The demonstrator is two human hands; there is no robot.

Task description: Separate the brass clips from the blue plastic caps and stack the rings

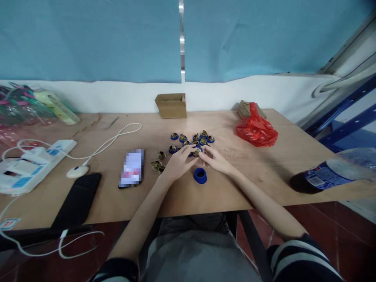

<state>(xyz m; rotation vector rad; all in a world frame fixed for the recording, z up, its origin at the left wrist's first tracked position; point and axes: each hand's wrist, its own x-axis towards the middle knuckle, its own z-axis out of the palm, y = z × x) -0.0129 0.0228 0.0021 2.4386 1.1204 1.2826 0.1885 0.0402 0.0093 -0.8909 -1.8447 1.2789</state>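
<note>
My left hand (pixel 181 161) and my right hand (pixel 216 159) meet above the middle of the table. Their fingertips are closed around a small brass-coloured piece (pixel 197 153), which they partly hide. Just below the hands, nearer to me, sits a round blue cup-like ring (pixel 200 176) with a dark inside. Beyond the fingers stand several brass-coloured pieces in blue rings (pixel 203 134), some with upright metal flaps. Left of my left hand lie a few similar brass pieces (pixel 156 165) on pale bases.
Farther left are a lit phone (pixel 131 168), a black phone (pixel 78 199), a white charger (pixel 77 171) with cables and a power strip (pixel 44 168). An open cardboard box (pixel 172 106) stands at the back. To the right are a red plastic bag (pixel 256 130) and a lying cola bottle (pixel 326 174).
</note>
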